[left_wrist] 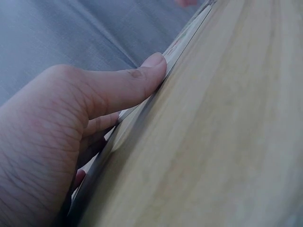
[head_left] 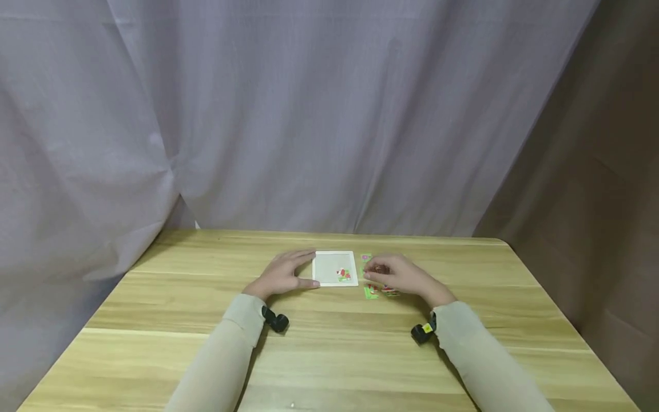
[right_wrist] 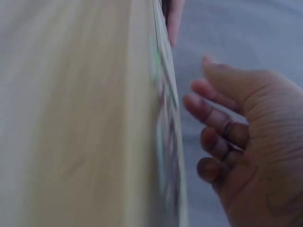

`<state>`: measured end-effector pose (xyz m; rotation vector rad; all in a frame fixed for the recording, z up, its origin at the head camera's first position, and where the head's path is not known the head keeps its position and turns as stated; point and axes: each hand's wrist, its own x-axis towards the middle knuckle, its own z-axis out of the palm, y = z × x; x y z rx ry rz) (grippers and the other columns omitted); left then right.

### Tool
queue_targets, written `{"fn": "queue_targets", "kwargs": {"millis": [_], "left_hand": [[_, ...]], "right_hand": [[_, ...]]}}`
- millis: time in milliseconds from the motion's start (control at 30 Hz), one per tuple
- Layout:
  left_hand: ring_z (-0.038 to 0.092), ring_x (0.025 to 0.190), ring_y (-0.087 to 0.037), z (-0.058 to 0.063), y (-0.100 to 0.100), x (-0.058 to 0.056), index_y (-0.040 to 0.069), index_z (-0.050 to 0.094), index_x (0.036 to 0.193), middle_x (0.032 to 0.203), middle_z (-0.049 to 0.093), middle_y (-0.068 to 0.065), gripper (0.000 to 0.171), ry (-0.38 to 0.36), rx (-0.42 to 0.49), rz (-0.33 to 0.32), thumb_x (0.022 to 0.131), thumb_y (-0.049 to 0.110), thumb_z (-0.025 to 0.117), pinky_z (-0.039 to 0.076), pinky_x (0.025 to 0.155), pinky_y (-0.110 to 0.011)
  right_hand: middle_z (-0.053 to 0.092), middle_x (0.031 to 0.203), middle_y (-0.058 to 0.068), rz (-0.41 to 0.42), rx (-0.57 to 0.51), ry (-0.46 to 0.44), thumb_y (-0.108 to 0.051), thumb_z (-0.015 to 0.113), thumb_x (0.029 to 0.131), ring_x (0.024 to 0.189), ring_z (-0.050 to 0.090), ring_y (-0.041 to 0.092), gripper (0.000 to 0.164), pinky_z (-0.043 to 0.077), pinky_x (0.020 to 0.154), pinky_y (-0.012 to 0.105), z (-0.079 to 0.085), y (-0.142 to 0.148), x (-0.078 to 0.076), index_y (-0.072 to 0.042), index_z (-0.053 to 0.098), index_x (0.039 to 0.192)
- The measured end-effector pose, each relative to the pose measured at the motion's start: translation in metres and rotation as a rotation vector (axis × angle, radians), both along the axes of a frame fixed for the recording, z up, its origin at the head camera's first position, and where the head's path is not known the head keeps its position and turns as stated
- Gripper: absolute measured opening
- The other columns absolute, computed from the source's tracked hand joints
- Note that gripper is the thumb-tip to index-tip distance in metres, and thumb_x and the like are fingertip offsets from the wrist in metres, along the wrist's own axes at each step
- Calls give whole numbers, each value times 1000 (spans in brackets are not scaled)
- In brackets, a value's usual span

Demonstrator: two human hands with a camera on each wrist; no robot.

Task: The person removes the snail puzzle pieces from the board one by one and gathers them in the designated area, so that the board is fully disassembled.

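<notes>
On the wooden table lies a flat square tray with a white rim (head_left: pixel 334 252) and a pale grey inside. One small printed piece (head_left: pixel 344 275), red, white and green, sits in its near right corner. My left hand (head_left: pixel 282 273) holds the tray's left side, thumb at the near corner and fingers at the far one. In the left wrist view the thumb (left_wrist: pixel 128 87) presses against the tray's edge. Right of the tray, my right hand (head_left: pixel 404 274) hovers over several colourful printed pieces (head_left: pixel 371 292), partly hiding them. Its loosely bent fingers (right_wrist: pixel 218 118) hold nothing visible.
The light wooden table (head_left: pixel 329 355) extends around the tray and pieces. A grey curtain (head_left: pixel 309 114) hangs behind its far edge, and a darker brown cloth (head_left: pixel 607 200) hangs on the right. Black wrist cameras (head_left: pixel 278 323) are strapped at both cuffs.
</notes>
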<state>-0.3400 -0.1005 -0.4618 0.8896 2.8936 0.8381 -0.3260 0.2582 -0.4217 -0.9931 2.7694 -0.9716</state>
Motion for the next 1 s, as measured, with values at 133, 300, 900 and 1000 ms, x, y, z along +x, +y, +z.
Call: {"fn": "queue_targets", "kwargs": {"millis": [133, 300, 900, 1000], "left_hand": [[38, 168, -42, 1, 1, 0, 11, 48, 171, 181, 43, -12, 92, -14, -5, 2, 97, 56, 78, 22, 140, -70], [37, 169, -41, 3, 2, 1, 13, 46, 172, 182, 42, -10, 92, -36, -15, 4, 99, 59, 77, 20, 140, -70], [38, 168, -43, 1, -1, 3, 11, 47, 171, 181, 43, -12, 92, -42, 0, 13, 97, 57, 79, 21, 140, -71], [38, 168, -43, 3, -1, 3, 11, 47, 171, 181, 43, -12, 91, -31, -1, 18, 98, 56, 79, 22, 140, -70]], "right_hand": [[78, 108, 4, 47, 68, -17, -26, 74, 111, 75, 57, 7, 25, 53, 71, 26, 8, -27, -9, -7, 79, 126], [80, 121, 8, 49, 141, -16, -27, 77, 109, 91, 67, 12, 29, 61, 85, 34, 10, -47, -16, -5, 79, 128], [76, 111, 7, 37, 196, 50, -23, 86, 102, 101, 65, 18, 25, 60, 96, 42, -7, -62, -22, -4, 78, 115], [76, 108, 6, 15, 180, 50, -22, 86, 101, 98, 65, 16, 24, 60, 95, 41, -5, -63, -20, -5, 76, 114]]}}
